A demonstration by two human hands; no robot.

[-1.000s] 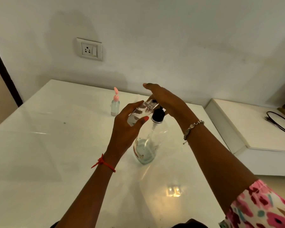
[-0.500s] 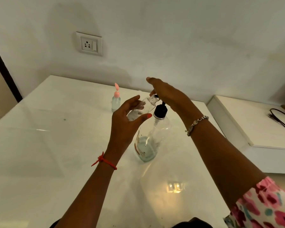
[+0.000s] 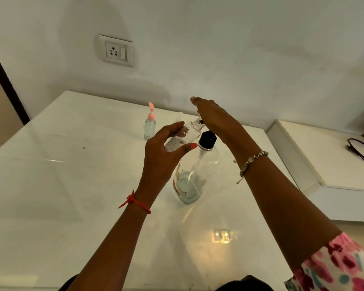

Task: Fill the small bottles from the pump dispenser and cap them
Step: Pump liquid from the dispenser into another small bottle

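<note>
1. Two bare forearms (image 3: 114,238) are reaching in from the near side of the pump dispenser (image 3: 206,164). A pink floral sleeve (image 3: 345,267) is covering the right upper arm, a knotted red thread (image 3: 135,203) is circling the left wrist, and a beaded metal bracelet (image 3: 250,162) is hanging on the right wrist.
2. A warm patch of reflected light (image 3: 224,236) is glinting on the glossy white table (image 3: 61,196), just nearer than the dispenser.
3. The dispenser is standing upright on the table. It is a clear, round-shouldered plastic bottle with a black collar (image 3: 207,140), and it is holding only a shallow layer of pale liquid (image 3: 186,186) at its bottom.
4. Just left of that collar, the left hand (image 3: 164,160) is gripping a small bottle (image 3: 183,137), with thumb and fingers curling round its clear cylindrical body. The bottle is uncapped and tilting, its threaded neck pointing up toward the right hand.
5. The right hand (image 3: 214,120) is lying palm down over the dispenser's top, fingers straight and holding nothing. It is hiding the pump head.
6. Farther back and left of the dispenser, well apart from it, a second small bottle (image 3: 149,131) with a pink cap is standing upright.
7. To the right of the dispenser, a white ledge (image 3: 324,164) is carrying a black cable (image 3: 359,152). Beyond the dispenser, a white socket plate (image 3: 116,51) is sitting on the matte wall (image 3: 240,49).
</note>
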